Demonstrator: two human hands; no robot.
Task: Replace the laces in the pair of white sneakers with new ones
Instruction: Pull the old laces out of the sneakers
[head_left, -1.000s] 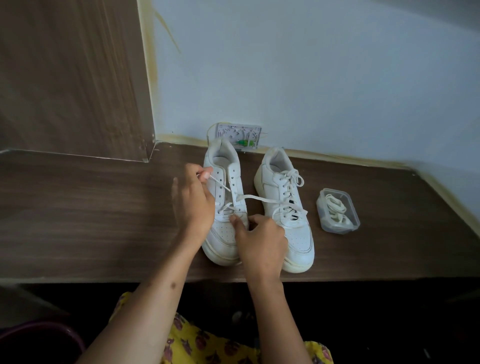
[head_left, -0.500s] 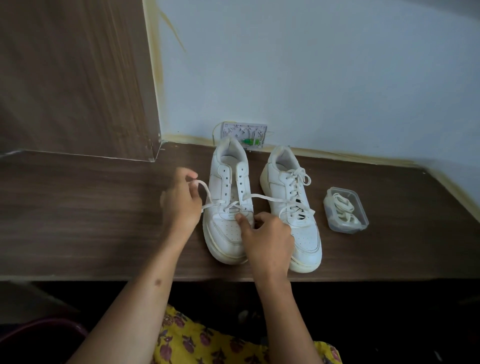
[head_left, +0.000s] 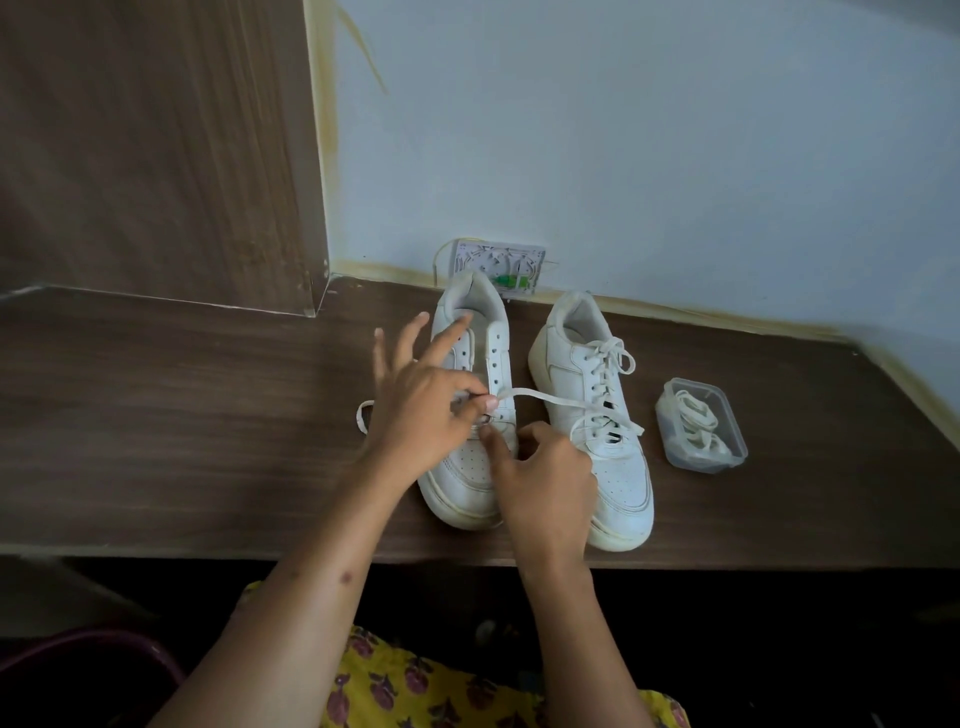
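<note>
Dark wood tabletop (head_left: 182, 415) against a pale blue wall (head_left: 649, 145) carries two white sneakers side by side, toes toward the person. On the left sneaker (head_left: 470, 478), mostly unlaced, the left hand (head_left: 421, 415) pinches the lace (head_left: 550, 399) between thumb and forefinger, its other fingers spread; the lace trails right across the still-laced right sneaker (head_left: 618, 467). The right hand (head_left: 545, 478) presses its thumb on the left sneaker's tongue, fingers loosely curled. Just beside the right sneaker stands a clear plastic tub (head_left: 727, 415) of coiled laces.
</note>
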